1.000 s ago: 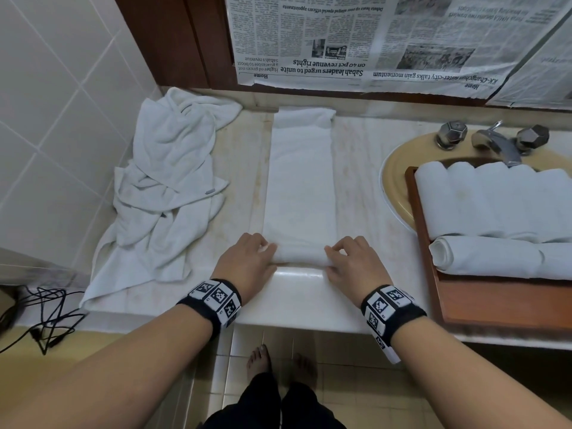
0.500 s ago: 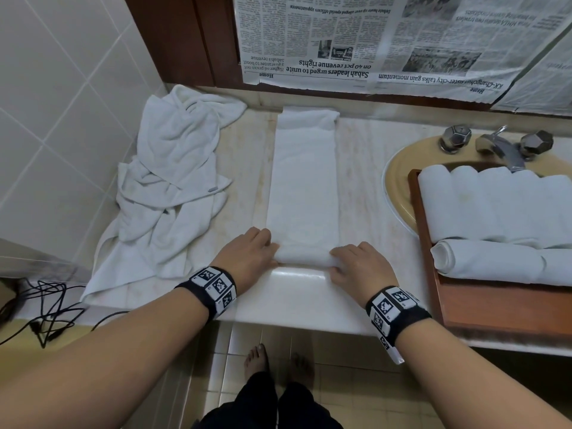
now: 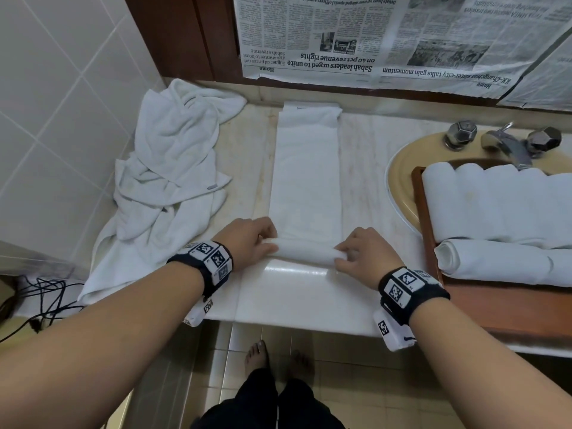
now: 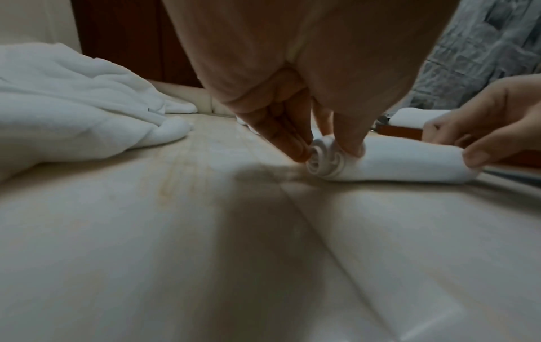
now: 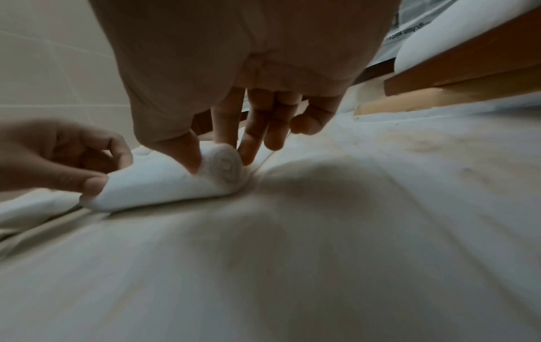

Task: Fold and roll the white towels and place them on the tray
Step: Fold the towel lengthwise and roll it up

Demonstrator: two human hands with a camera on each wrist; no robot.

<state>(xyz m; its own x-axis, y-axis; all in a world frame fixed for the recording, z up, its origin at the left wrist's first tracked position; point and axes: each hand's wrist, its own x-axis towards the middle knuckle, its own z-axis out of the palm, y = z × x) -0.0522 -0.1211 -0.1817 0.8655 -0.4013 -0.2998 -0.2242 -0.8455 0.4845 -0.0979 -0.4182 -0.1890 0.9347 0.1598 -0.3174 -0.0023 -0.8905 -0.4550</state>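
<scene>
Hands, left hand point(image 3: 250, 239) and right hand point(image 3: 365, 258), pinch the small roll's point(image 3: 305, 250) ends; uneven pushing toward 12 o'clock could cone it across the folded towel point(image 3: 306, 181).

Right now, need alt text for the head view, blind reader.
Two hands, left hand and right hand, roll the near end of a long folded white towel on a counter. Loose towels lie heaped to the left; rolled towels fill a wooden tray on the right.
</scene>
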